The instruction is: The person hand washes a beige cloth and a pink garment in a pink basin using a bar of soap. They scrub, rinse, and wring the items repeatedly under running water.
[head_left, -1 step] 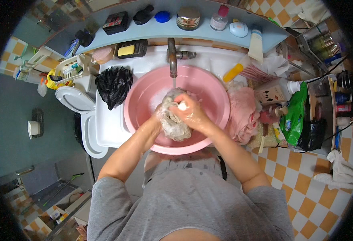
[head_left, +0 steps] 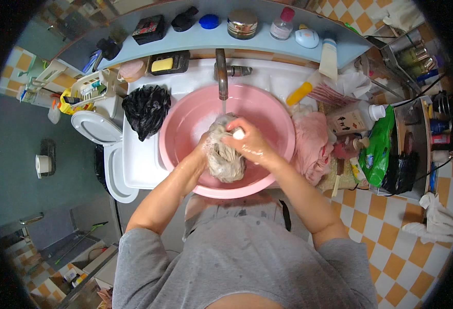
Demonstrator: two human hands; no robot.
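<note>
A wet, greyish-beige cloth (head_left: 226, 166) is bunched up inside the pink basin (head_left: 286, 154), beneath the faucet (head_left: 221, 77), from which a thin stream of water runs. My left hand (head_left: 206, 146) grips the cloth from its left side, with the fingers mostly hidden by it. In my right hand (head_left: 251, 143) is a small white piece of soap (head_left: 238, 134), held between thumb and fingers at the cloth's upper right. Suds wet both hands, and whitish foam floats on the water at the basin's left.
The basin rests in a white sink (head_left: 139, 165). To its left lies a black plastic bag (head_left: 146, 110); pink cloth (head_left: 311, 147) lies on the right. Behind are a yellow soap bar (head_left: 162, 65) in a dish and a shelf (head_left: 185, 45) of toiletries. A green bag (head_left: 381, 149) sits farther right.
My right hand has shifted slightly to the right and its fingers have lifted off the cloth a little, so more of the white soap shows. My left hand stays on the cloth.
</note>
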